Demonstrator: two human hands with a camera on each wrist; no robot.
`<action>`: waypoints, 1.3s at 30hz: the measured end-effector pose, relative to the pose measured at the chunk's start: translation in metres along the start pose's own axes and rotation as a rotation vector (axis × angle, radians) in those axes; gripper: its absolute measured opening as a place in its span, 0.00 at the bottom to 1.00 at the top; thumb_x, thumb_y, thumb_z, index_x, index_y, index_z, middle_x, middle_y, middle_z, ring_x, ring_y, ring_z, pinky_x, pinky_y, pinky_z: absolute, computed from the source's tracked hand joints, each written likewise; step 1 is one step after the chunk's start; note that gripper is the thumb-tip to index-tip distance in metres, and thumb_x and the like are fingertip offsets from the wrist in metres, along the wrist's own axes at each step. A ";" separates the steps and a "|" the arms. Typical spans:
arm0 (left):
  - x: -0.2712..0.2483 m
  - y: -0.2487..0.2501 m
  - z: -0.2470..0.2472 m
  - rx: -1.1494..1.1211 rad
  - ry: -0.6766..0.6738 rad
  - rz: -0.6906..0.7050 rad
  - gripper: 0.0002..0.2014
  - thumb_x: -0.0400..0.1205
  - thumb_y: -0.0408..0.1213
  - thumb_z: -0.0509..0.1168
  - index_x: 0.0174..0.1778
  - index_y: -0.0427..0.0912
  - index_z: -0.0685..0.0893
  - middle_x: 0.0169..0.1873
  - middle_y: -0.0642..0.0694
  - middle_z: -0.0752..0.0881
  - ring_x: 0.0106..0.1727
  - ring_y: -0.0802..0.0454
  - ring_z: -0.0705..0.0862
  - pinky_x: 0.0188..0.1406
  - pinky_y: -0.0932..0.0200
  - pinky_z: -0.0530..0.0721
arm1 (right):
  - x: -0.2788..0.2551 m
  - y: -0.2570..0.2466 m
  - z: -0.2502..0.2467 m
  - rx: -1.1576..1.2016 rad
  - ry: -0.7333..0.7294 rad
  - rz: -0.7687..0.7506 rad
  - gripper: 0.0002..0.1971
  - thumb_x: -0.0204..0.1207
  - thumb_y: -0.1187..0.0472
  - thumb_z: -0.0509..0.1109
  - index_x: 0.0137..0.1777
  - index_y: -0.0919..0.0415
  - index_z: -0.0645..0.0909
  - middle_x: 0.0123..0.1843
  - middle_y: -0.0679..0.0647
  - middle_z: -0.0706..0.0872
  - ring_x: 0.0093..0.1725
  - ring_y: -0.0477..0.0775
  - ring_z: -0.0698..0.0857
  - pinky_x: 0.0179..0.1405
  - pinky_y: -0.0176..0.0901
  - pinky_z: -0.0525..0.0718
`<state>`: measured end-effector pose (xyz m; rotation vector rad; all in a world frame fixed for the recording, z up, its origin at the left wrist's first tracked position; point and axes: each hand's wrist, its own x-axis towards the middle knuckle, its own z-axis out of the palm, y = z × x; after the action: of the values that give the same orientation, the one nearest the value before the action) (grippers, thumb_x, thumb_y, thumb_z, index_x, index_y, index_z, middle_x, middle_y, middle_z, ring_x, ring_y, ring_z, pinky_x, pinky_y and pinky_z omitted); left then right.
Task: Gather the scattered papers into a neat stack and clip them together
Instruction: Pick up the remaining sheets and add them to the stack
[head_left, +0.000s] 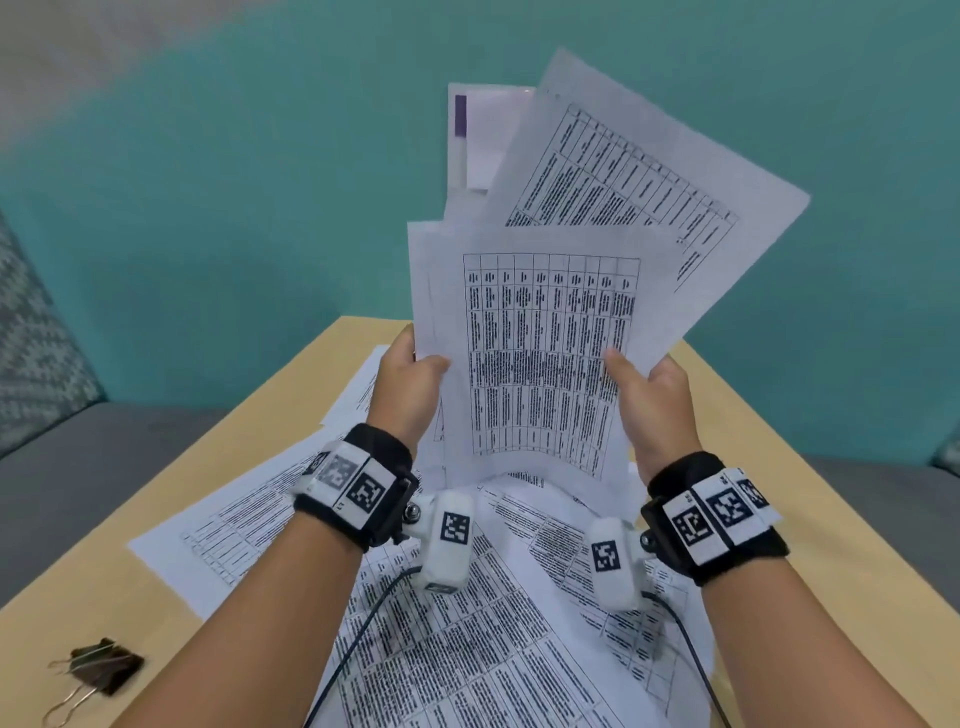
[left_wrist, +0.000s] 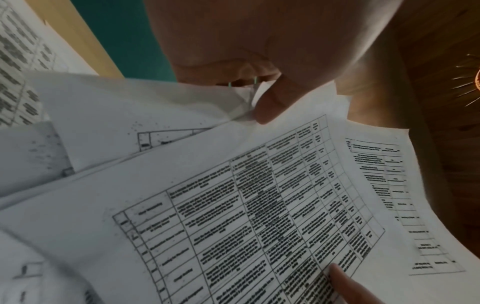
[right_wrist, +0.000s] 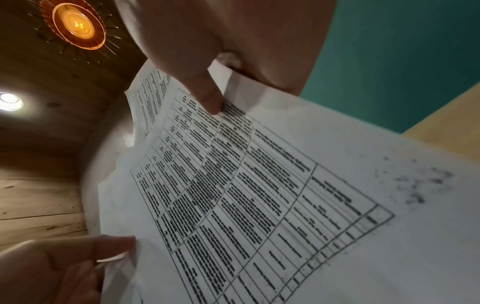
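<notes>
Both hands hold up a fanned bunch of printed papers (head_left: 550, 332) above the table. My left hand (head_left: 410, 374) grips the bunch's left edge, thumb on the front sheet. My right hand (head_left: 647, 387) grips the right edge, its thumb on the table print. In the left wrist view the left thumb (left_wrist: 275, 102) presses the top sheet (left_wrist: 233, 205). In the right wrist view the right thumb (right_wrist: 207, 96) pinches the same sheet (right_wrist: 246, 185). More loose sheets (head_left: 467, 623) lie spread on the table under my wrists. A dark binder clip (head_left: 106, 665) lies at the near left.
The light wooden table (head_left: 810, 519) is narrow, with grey seating (head_left: 104, 457) on both sides and a teal wall (head_left: 234, 208) behind. Wrist camera cables (head_left: 358, 634) trail across the lying sheets.
</notes>
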<state>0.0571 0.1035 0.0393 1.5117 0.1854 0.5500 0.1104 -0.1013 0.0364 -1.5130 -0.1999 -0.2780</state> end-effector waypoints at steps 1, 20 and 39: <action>0.000 -0.003 0.000 0.004 -0.004 -0.011 0.18 0.86 0.23 0.61 0.58 0.53 0.84 0.59 0.49 0.91 0.63 0.44 0.89 0.71 0.40 0.84 | -0.002 0.002 0.000 -0.022 -0.011 0.006 0.09 0.86 0.59 0.67 0.45 0.52 0.72 0.40 0.37 0.74 0.48 0.43 0.77 0.59 0.41 0.73; 0.012 0.027 -0.029 -0.318 0.251 -0.039 0.12 0.84 0.20 0.67 0.54 0.42 0.84 0.58 0.41 0.90 0.62 0.40 0.89 0.67 0.44 0.86 | -0.001 -0.005 -0.016 0.431 -0.171 0.339 0.50 0.62 0.45 0.84 0.83 0.52 0.64 0.73 0.57 0.78 0.69 0.58 0.81 0.67 0.67 0.82; 0.009 0.054 -0.058 -0.600 0.315 -0.057 0.10 0.79 0.48 0.69 0.53 0.52 0.86 0.52 0.50 0.89 0.52 0.49 0.83 0.51 0.52 0.78 | 0.015 -0.019 -0.048 0.256 -0.109 0.203 0.31 0.59 0.62 0.86 0.64 0.64 0.84 0.56 0.60 0.93 0.57 0.64 0.92 0.57 0.66 0.87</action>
<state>0.0271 0.1576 0.0894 0.8319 0.2774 0.7208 0.1168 -0.1510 0.0562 -1.2826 -0.1605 -0.0060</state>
